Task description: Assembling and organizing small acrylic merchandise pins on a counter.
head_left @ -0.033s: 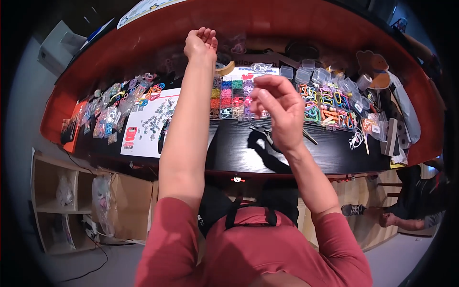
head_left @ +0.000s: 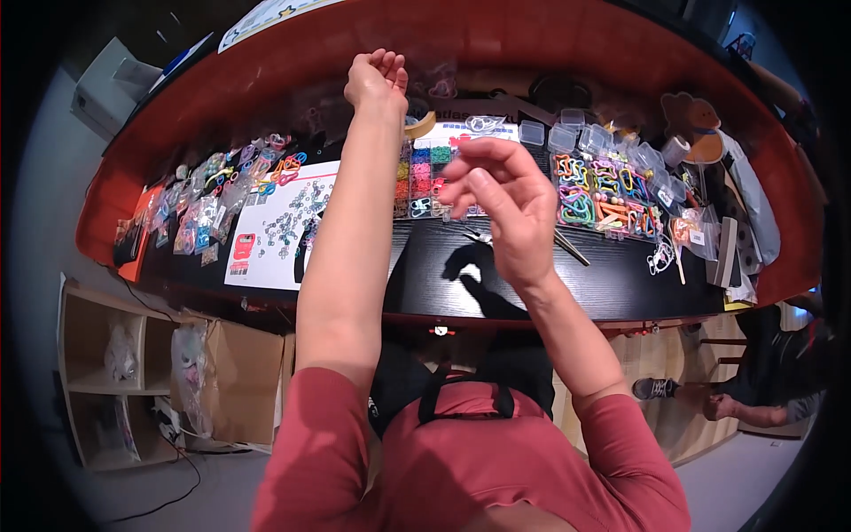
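Observation:
My left hand [head_left: 377, 82] reaches to the back of the dark table, over the tabletop, with its fingers loosely curled and nothing visible in them. Near it are a roll of yellowish tape [head_left: 420, 126] and a clear plastic bag [head_left: 439, 84]. Over the table's middle is my right hand [head_left: 510, 208], thumb and fingers bent but apart, holding nothing I can see. Behind it sits a compartment box [head_left: 418, 168] filled with small coloured pieces, which the hand partly hides. To my forearm's left, small ring-shaped pieces [head_left: 288, 229] lie scattered on a white sheet [head_left: 270, 277].
Bagged colourful trinkets [head_left: 199, 213] crowd the table's left side. At the right stands a second divided box [head_left: 607, 186] of bright clips, with clear lidded boxes [head_left: 567, 137] behind. A dark pen-like stick [head_left: 572, 248] lies by my right wrist. Another person's hand [head_left: 722, 406] shows lower right.
My right hand has shifted slightly left over the compartment box. My left hand stays nearly in place, a touch further right.

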The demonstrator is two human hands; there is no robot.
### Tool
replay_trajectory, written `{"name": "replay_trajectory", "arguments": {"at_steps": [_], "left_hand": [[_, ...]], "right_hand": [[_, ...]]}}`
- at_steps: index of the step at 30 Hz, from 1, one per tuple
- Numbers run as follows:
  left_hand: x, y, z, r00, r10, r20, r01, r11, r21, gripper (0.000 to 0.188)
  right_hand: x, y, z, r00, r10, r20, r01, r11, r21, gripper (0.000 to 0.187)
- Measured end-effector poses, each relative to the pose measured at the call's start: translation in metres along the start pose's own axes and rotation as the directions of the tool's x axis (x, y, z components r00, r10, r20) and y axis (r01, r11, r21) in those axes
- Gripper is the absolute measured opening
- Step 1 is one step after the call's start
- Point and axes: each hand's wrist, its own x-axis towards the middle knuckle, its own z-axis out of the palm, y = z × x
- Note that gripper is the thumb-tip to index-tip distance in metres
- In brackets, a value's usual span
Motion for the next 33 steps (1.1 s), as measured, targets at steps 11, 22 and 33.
{"name": "replay_trajectory", "arguments": {"at_steps": [11,22,33], "left_hand": [[-0.075,-0.017,-0.003,0.968,0.198,0.153,-0.231,0.942,0.244,0.017],[-0.283,-0.075,-0.092,0.116,0.195,0.974,-0.884,0.467,0.012,0.029],[-0.234,-0.053,-0.181,0.56,0.258,0.788,-0.823,0.281,0.493,0.011]], "right_hand": [[0.009,-0.022,0.019,0.966,-0.195,-0.17,0.232,0.946,0.228,0.035],[0.06,-0.044,-0.07,0.693,-0.036,-0.72,0.391,0.858,0.333,0.028],[-0.096,-0.019,-0.105,0.77,-0.366,-0.523,0.066,0.86,-0.506,0.013]]}}
